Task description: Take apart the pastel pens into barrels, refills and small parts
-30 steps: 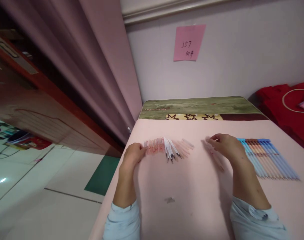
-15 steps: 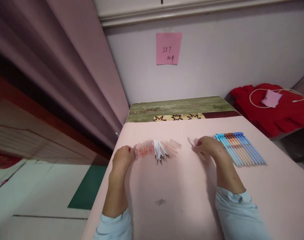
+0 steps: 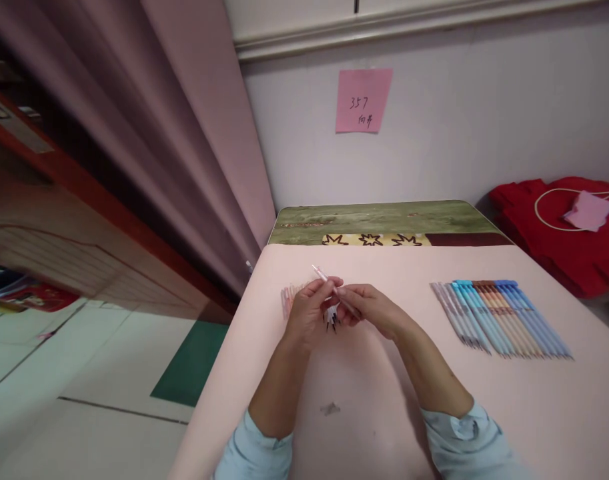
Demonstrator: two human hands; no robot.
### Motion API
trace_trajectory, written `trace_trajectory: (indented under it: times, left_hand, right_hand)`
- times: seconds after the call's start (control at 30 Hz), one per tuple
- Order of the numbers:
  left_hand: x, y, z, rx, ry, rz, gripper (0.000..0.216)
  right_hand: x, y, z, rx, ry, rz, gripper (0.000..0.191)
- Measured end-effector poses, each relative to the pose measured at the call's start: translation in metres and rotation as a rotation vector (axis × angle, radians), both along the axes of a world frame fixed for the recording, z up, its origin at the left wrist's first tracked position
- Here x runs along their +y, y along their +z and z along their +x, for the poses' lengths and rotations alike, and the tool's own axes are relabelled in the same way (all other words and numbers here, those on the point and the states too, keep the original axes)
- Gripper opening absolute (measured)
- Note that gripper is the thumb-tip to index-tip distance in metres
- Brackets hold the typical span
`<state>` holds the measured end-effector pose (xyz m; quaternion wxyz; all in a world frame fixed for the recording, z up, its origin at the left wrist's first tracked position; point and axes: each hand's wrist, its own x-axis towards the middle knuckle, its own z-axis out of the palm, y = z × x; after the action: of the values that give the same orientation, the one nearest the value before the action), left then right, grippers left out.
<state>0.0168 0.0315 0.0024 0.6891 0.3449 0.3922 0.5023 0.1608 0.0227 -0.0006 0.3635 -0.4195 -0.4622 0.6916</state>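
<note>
Slanting between the two hands, a slim pale tube (image 3: pixel 321 272) is held over the worktop (image 3: pixel 384 427), well to the left of the row of pens (image 3: pixel 509 320). The left hand (image 3: pixel 307 310), its forearm angled inward, has its fingers pinched narrowly around the tube's middle; the right hand (image 3: pixel 377 308), wrist bent inward, grips the lower part with thumb and fingers. The tube's long axis runs diagonally, its free end pointing up, away from the row and toward the far left, its other end toward the right palm. Farther left of the row, partly covered by the hands, are white refills (image 3: pixel 331 316) with dark tips and, farthest from it, pinkish clear pieces (image 3: pixel 286 301). Beyond the row, to its right, lies red cloth (image 3: pixel 544 240).
</note>
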Motion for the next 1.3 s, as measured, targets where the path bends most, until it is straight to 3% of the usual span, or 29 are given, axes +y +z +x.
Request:
trace_trajectory:
  times: [0.1, 0.33, 0.53, 0.67, 0.8, 1.03, 1.2, 1.3]
  left_hand:
    - [0.002, 0.003, -0.005, -0.002, 0.094, -0.060, 0.034]
    - [0.001, 0.006, -0.005, -0.006, 0.127, -0.095, 0.035]
    - [0.004, 0.010, -0.015, -0.141, 0.013, -0.085, 0.041]
    - [0.003, 0.010, -0.020, -0.148, -0.028, -0.098, 0.037]
    - [0.004, 0.005, -0.021, -0.113, -0.029, -0.092, 0.031]
    - [0.008, 0.001, -0.014, -0.068, 0.155, -0.053, 0.030]
    - [0.010, -0.001, -0.015, -0.106, 0.164, -0.053, 0.030]
    - [0.011, -0.002, -0.018, -0.070, 0.163, -0.042, 0.029]
  right_hand:
    - [0.001, -0.005, 0.008, 0.026, 0.105, -0.056, 0.046]
    - [0.000, -0.001, 0.012, 0.094, 0.264, -0.115, 0.045]
    - [-0.001, -0.005, 0.008, 0.215, 0.213, -0.118, 0.039]
    - [-0.002, -0.009, 0.001, 0.228, 0.266, -0.166, 0.048]
    - [-0.001, -0.012, -0.007, 0.204, 0.201, -0.131, 0.050]
    - [0.001, -0.012, -0.010, -0.038, 0.004, -0.029, 0.044]
    - [0.001, -0.011, -0.011, -0.007, 0.003, -0.092, 0.055]
    - [0.001, -0.012, -0.011, 0.027, -0.029, -0.060, 0.045]
